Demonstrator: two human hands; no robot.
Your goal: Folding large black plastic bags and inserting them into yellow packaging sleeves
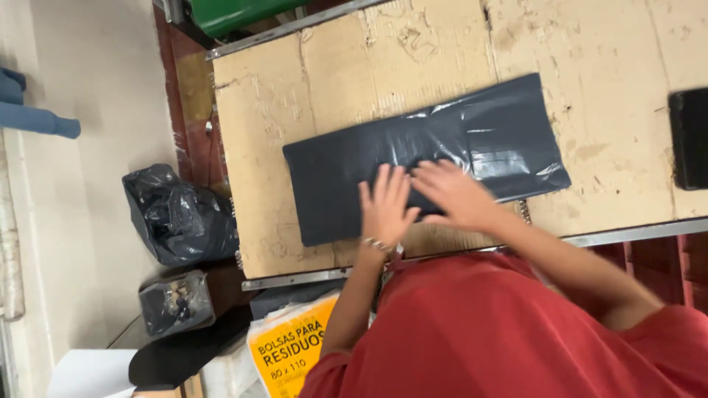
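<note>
**Black plastic being pressed flat under two open palms**

Fingers of the left hand (385, 208) are spreading wide and lying flat, gripping nothing, pressing down on the folded black plastic bag (424, 155). Fingers of the right hand (457, 195) are likewise lying extended and open, palm down, touching the same bag just beside the left. A bracelet is circling the left wrist. The bag is resting on the worn brown cardboard surface (295, 88), its long edge running slantwise, near the front metal rim. To flatten it well, I judge the palms should be pushing outward from the middle, keeping even pressure so trapped air escapes without wrinkling. Beyond the surface, a crumpled black bag (177, 214) is sitting on the floor.
</note>
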